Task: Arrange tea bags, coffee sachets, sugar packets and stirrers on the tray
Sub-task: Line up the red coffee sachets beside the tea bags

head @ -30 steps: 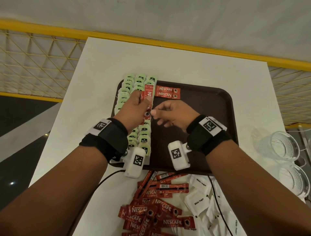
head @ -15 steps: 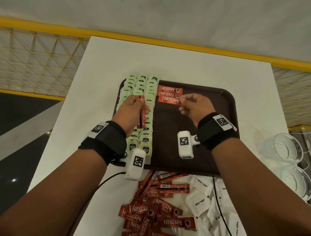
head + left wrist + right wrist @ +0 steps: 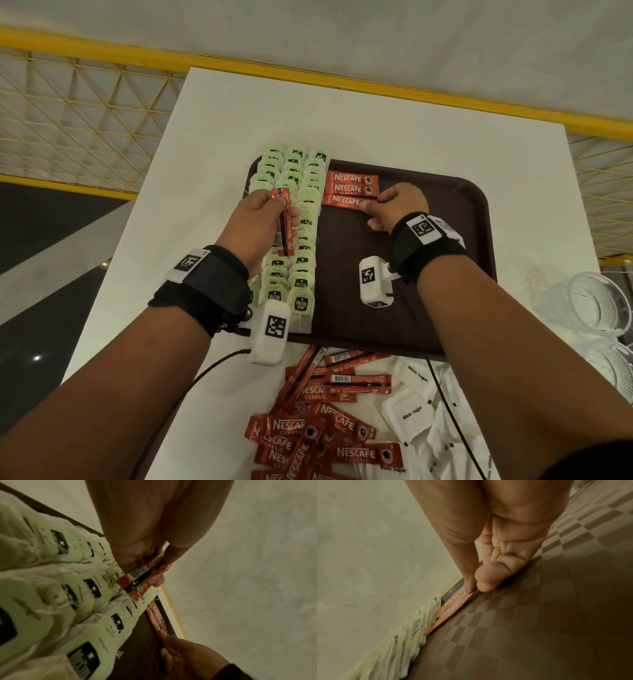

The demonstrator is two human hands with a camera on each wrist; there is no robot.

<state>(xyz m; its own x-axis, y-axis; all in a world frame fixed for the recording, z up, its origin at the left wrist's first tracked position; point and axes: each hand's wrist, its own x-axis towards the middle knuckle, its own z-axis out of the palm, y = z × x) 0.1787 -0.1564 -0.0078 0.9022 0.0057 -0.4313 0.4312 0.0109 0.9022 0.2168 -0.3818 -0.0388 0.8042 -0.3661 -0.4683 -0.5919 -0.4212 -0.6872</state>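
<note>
Our right hand point(image 3: 397, 205) pinches the end of the third red Nescafé coffee sachet point(image 3: 344, 201) between thumb and fingertips, laying it just below the two sachets point(image 3: 352, 183) already flat on the dark brown plastic tray point(image 3: 472, 212). We should square it to those two, edges touching, before letting go. Our left hand point(image 3: 263, 222) grips a spare bundle of red sachets point(image 3: 285, 222) upright above the rows of pale green tea bags point(image 3: 301, 219) along the tray's left side — ready for the next pass.
</note>
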